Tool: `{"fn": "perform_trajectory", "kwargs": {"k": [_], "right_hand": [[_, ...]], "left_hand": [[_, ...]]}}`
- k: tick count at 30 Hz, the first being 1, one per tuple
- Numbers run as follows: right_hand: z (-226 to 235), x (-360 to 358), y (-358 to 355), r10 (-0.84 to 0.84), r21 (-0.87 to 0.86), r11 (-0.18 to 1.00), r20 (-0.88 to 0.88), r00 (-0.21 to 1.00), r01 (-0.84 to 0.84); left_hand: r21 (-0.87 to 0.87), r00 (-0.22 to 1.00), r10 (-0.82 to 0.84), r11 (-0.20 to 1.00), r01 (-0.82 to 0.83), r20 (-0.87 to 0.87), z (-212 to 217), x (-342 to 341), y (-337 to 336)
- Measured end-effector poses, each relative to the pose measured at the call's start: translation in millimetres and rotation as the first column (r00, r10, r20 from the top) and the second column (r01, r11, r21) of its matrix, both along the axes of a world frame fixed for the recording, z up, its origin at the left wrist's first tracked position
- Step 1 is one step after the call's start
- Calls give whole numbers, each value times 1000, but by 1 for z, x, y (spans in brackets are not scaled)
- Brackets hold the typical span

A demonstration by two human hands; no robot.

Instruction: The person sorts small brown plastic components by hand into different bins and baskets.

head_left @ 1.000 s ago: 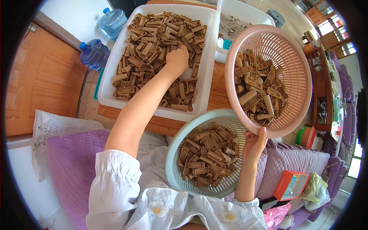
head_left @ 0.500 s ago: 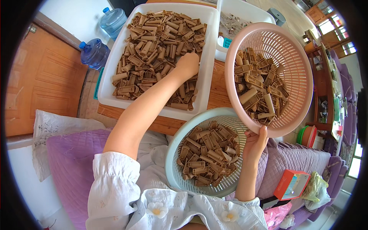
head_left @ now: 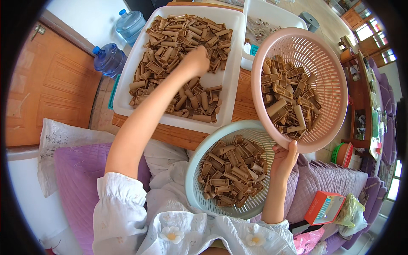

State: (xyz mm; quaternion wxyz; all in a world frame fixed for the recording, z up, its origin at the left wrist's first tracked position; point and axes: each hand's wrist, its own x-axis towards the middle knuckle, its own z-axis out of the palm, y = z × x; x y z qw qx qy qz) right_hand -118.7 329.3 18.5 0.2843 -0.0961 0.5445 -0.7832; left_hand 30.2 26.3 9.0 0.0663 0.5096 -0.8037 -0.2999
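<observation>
My left hand (head_left: pixel 196 59) reaches into a white tray (head_left: pixel 231 76) on a wooden table and is closed around some of the many brown plastic clip pieces (head_left: pixel 170 38) heaped in it. My right hand (head_left: pixel 284 158) grips the lower rim of a pink mesh basket (head_left: pixel 327 63), held tilted, with several brown pieces (head_left: pixel 289 102) in it. A pale green mesh basket (head_left: pixel 193 170) rests on my lap, full of the same brown pieces (head_left: pixel 231 174).
Two blue water bottles (head_left: pixel 109 59) stand on the floor beside a wooden door (head_left: pixel 51 89). A second white tray (head_left: pixel 272 12) lies behind the first. A purple cushion (head_left: pixel 72 182), a red box (head_left: pixel 324 207) and a small green and orange stack of bowls (head_left: pixel 343 154) are nearby.
My left hand has slid a little to the right across the white tray's pieces. The pink basket stays tilted in my right hand.
</observation>
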Motion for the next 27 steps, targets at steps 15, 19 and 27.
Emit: {"fn": "perform_trajectory", "kwargs": {"k": [15,19,27], "right_hand": [[3,2,-1,17,-9,1000,-7,1000,-17],[2,1,-1,24,-12,1000,-23,999,-24],[2,2,-1,25,-25,999,-20,999,-26]], "left_hand": [[278,793,373,923,-266,-482,25,96,-52],[-447,993,84,894,-37,84,27,86,-42],[-298,909,129,955,-5,397,36,81,-49]]}}
